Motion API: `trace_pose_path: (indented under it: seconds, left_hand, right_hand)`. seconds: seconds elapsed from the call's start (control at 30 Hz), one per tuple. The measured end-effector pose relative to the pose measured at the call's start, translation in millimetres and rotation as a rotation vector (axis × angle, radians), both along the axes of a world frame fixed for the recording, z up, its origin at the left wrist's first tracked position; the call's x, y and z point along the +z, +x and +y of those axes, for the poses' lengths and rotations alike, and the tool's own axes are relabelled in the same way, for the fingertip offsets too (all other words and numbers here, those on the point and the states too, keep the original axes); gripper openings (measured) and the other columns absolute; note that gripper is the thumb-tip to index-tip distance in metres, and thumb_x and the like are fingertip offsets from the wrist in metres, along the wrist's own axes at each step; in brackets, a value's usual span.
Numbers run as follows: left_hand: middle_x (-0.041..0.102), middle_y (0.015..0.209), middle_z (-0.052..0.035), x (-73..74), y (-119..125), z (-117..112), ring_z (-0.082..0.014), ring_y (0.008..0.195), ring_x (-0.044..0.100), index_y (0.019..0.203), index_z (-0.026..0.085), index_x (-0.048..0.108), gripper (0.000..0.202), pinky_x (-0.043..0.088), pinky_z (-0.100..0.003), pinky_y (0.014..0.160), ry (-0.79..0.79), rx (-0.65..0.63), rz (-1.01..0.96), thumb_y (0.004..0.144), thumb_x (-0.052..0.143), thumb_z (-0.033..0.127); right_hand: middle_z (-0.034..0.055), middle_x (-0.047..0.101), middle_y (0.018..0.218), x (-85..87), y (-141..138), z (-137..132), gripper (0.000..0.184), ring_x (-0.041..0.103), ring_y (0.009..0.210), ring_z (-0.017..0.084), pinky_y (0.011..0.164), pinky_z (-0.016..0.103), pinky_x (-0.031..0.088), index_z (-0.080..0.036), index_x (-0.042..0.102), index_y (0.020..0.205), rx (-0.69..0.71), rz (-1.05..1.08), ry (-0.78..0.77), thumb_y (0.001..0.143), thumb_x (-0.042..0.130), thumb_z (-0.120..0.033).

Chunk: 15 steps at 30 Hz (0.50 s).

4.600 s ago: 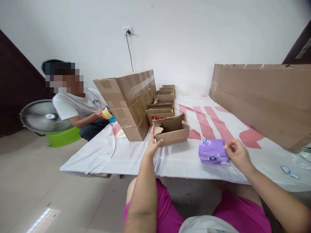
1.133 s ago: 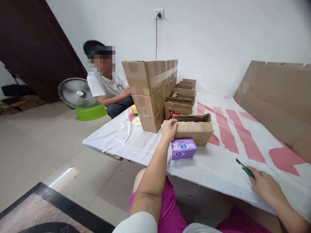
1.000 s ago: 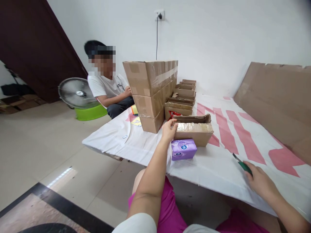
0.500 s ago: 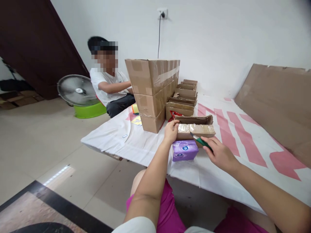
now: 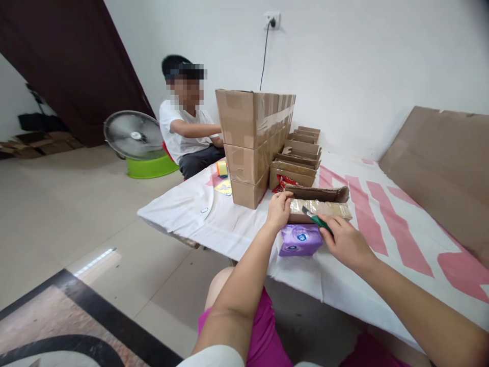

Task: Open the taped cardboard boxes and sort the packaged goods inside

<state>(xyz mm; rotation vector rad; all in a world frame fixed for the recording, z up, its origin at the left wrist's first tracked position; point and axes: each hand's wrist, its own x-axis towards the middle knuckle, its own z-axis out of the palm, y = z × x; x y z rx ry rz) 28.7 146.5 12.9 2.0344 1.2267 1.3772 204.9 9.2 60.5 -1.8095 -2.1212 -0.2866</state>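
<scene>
With my right hand (image 5: 344, 239) I grip the green handle of a utility knife (image 5: 319, 223), its blade pointing left onto the taped flap of a cardboard box (image 5: 336, 210). Clear shiny tape covers this near flap, while the back flap stands upright. My left hand (image 5: 279, 210) holds the box by its left end, fingers bent over the corner. Whether the blade is in the tape I cannot tell. A purple tissue pack (image 5: 300, 239) lies just in front of the box, below my hands.
Taped cardboard boxes (image 5: 240, 163) are stacked to the left; a row of open boxes (image 5: 296, 175) runs behind, with a red packet (image 5: 283, 182) beside it. A large cardboard sheet (image 5: 439, 173) leans at the right. Across the table (image 5: 183, 214) sits a person (image 5: 189, 127) near a fan (image 5: 133, 135).
The knife tip has moved left along the taped flap, towards my left hand. My left hand stays on the box end. The whole view has shifted, so everything appears farther right.
</scene>
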Motion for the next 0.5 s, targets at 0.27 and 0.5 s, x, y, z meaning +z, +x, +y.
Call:
trace_pose_path:
  seconds: [0.27,0.5]
  left_hand:
    - [0.068,0.113,-0.0064,0.9,3,-3,-0.0217,0.108,0.059,0.11,0.02,0.061,0.024,0.033,-0.042,0.107,0.018,0.055,-0.026,0.092,0.046,0.016]
    - [0.069,0.111,-0.0039,0.1,5,-6,-0.0193,0.103,0.061,0.109,0.022,0.058,0.021,0.024,-0.043,0.114,-0.001,0.053,-0.075,0.094,0.044,0.021]
  right_hand:
    - [0.0097,0.065,0.11,2.2,-4,-3,0.039,0.066,0.093,0.022,0.076,0.034,0.055,-0.018,0.057,0.13,0.067,-0.03,0.023,0.097,0.04,-0.028]
    - [0.0094,0.065,0.109,1.2,-12,-1,0.039,0.066,0.087,0.02,0.073,0.032,0.055,-0.019,0.057,0.129,0.134,-0.001,0.057,0.098,0.037,-0.03]
